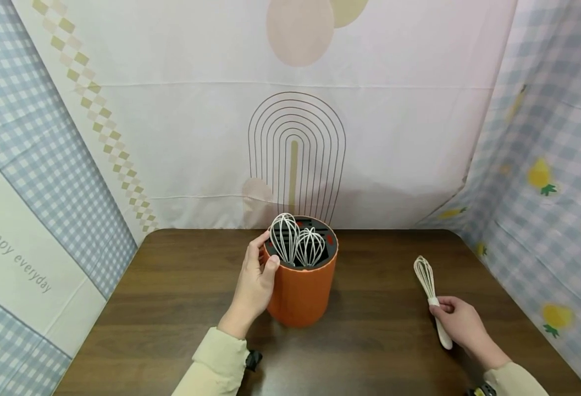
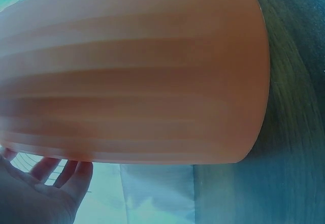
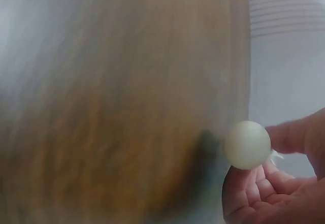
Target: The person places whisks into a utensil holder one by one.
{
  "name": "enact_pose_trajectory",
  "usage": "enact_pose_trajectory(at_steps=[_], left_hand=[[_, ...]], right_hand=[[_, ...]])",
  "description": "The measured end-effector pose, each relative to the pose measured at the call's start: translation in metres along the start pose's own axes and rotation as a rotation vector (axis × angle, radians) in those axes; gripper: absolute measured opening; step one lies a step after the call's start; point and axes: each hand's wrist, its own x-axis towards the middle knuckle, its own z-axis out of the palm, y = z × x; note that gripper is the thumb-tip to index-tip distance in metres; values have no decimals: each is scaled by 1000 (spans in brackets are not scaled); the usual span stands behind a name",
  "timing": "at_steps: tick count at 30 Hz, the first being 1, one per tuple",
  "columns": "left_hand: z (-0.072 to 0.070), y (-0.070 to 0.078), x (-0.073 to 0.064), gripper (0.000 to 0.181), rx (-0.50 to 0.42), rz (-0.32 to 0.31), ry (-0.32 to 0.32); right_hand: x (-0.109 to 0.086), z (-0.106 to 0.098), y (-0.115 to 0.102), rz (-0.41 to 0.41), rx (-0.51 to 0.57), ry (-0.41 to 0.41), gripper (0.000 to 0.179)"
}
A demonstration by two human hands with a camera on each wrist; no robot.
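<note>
An orange utensil holder (image 1: 302, 297) stands upright on the table, its dark slotted top facing up. Two white whisks rise from it, a larger whisk (image 1: 285, 236) on the left and a smaller whisk (image 1: 311, 246) beside it; their handles are hidden inside. My left hand (image 1: 253, 280) holds the holder by its left side near the rim, thumb in front and fingers behind. To the right, my right hand (image 1: 460, 324) pinches another white whisk (image 1: 432, 286) by the handle, wires pointing away from me. In the right wrist view the handle's round end (image 3: 247, 145) shows between thumb and fingers.
The brown wooden table (image 1: 186, 297) reaches back to a white printed cloth (image 1: 191, 154). Blue checked cloth hangs along the left side (image 1: 38, 137) and the right side (image 1: 527, 231).
</note>
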Motion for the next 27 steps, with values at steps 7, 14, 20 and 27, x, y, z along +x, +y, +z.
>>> enact_pose_trajectory(at_steps=[7, 14, 20, 27], left_hand=[[-1, 1, 0, 52, 0, 4, -4], [-1, 1, 1, 52, -1, 9, -9], [-1, 1, -1, 52, 7, -11, -17], [0, 0, -1, 52, -3, -16, -14]], right_hand=[[-3, 1, -27, -104, 14, 88, 47], [-6, 7, -56, -103, 152, 48, 52], [-6, 10, -85, -92, 334, 14, 57], [-4, 17, -122, -198, 589, 87, 47]])
